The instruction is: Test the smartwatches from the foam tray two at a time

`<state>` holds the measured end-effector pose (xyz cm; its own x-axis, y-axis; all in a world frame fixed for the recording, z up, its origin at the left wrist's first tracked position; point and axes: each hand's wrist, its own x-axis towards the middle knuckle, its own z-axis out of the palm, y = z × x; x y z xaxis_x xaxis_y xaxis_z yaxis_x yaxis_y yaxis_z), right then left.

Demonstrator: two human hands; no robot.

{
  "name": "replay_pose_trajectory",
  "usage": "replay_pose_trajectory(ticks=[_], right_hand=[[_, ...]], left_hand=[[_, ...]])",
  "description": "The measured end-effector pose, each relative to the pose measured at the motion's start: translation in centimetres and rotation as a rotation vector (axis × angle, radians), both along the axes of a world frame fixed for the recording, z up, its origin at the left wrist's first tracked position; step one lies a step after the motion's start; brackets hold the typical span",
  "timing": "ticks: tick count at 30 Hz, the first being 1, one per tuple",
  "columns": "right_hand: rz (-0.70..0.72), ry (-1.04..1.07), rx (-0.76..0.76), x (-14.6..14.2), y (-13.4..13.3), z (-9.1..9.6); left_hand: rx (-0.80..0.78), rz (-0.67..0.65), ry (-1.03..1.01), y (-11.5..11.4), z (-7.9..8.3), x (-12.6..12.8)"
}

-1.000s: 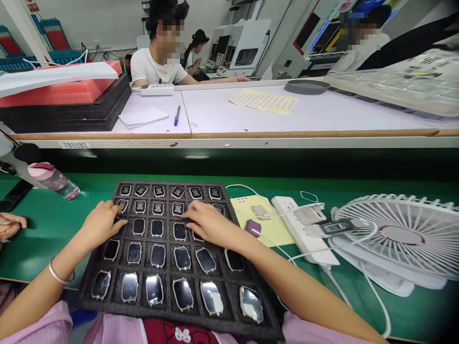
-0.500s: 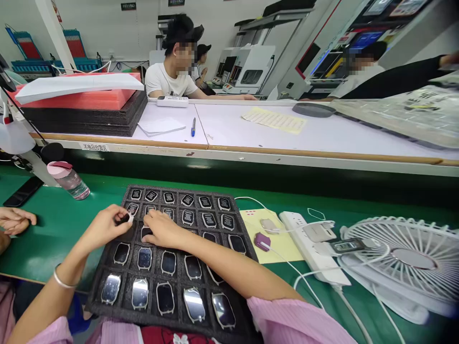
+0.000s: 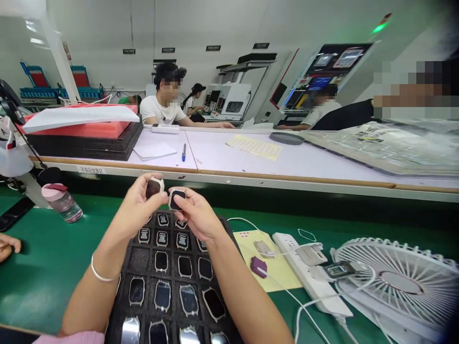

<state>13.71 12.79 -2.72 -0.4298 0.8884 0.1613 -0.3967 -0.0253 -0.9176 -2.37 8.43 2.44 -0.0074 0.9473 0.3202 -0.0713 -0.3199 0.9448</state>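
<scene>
Above the far part of the tray, my left hand [image 3: 132, 210] pinches a watch body [image 3: 153, 188], tilted, with a dark face and pale frame. Close beside it, my right hand [image 3: 201, 217] grips a second watch body [image 3: 174, 199], thumb across its dark screen. The two watches are side by side, held off the tray. Below lies a black foam tray [image 3: 138, 259] with rows of strapless watches in its pockets. Several of the farther ones show lit white text, while nearer screens [image 3: 184, 266] look dark or reflective. My forearms hide parts of the tray.
On the right are a power strip [image 3: 308, 272], cables, a purple charger [image 3: 258, 266] on yellow paper, and a white fan [image 3: 398, 282]. A water bottle [image 3: 62, 203] and another person's hand [image 3: 9, 246] are at left. The raised shelf [image 3: 215, 157] runs behind.
Both hands have risen from the tray, each now holding a watch body up. The head view has tilted upward, so the tray sits lower in the picture.
</scene>
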Motion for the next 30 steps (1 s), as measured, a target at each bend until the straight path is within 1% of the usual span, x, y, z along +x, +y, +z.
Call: replay_pose_trajectory(ticks=[1, 3, 4, 6, 9, 12, 15, 18, 21, 27, 30], right_hand=[[-0.008, 0.019, -0.041, 0.4, 0.2, -0.1], [0.026, 0.062, -0.114, 0.8, 0.4, -0.3], [0.053, 0.09, -0.139, 0.9, 0.4, -0.3], [0.099, 0.135, -0.165, 1.1, 0.4, -0.3], [0.129, 0.157, -0.174, 1.4, 0.4, 0.0], [0.13, 0.161, -0.148, 1.6, 0.5, 0.1], [0.122, 0.179, -0.125, 1.7, 0.6, -0.1], [0.119, 0.223, -0.115, 1.7, 0.7, -0.2], [0.138, 0.245, -0.098, 1.7, 0.5, -0.2], [0.232, 0.263, -0.053, 1.8, 0.1, -0.1], [0.254, 0.298, -0.037, 1.9, 0.2, -0.1]], left_hand=[[-0.014, 0.041, 0.018, 0.4, -1.0, 0.4], [-0.021, 0.088, 0.077, 1.0, -2.5, 1.0], [-0.016, 0.099, 0.11, 1.2, -3.0, 1.1], [-0.014, 0.12, 0.172, 1.4, -3.5, 1.1], [-0.031, 0.186, 0.208, 1.6, -3.6, 0.8], [-0.039, 0.268, 0.233, 1.7, -3.5, 0.6], [-0.018, 0.337, 0.288, 1.8, -3.6, 0.6], [0.009, 0.376, 0.352, 1.7, -3.8, 0.8], [0.007, 0.372, 0.353, 1.4, -3.8, 1.1], [-0.003, 0.254, 0.216, 0.4, -3.3, 1.3], [0.013, 0.263, 0.203, 0.2, -3.0, 1.4]])
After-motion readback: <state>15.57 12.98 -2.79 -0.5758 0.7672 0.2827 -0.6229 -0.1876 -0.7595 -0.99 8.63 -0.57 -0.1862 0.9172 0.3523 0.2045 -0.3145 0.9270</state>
